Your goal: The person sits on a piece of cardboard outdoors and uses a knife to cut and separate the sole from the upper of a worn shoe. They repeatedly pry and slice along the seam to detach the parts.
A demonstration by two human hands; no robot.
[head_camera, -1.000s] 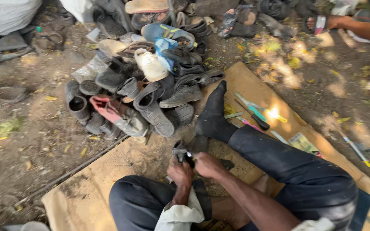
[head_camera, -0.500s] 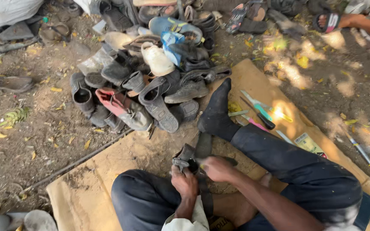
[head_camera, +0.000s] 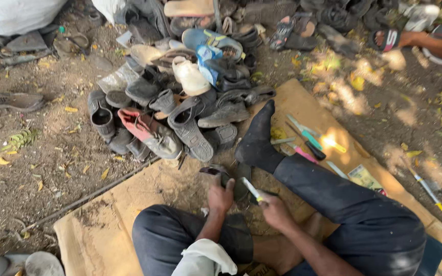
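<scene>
Dark worn shoe (head_camera: 226, 176) sits gripped by left hand (head_camera: 220, 197); right hand (head_camera: 274, 210) closes around yellow-handled knife (head_camera: 252, 189) beside it

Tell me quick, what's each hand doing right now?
Left hand: closed on a dark shoe piece.
Right hand: closed on a pale-handled tool.

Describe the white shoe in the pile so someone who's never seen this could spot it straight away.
Start at the big heap of worn shoes on the dirt beyond the cardboard sheet. Near the heap's middle, just below a blue sandal, lies a cream-white shoe. It is the only pale one among grey and black shoes.
</scene>
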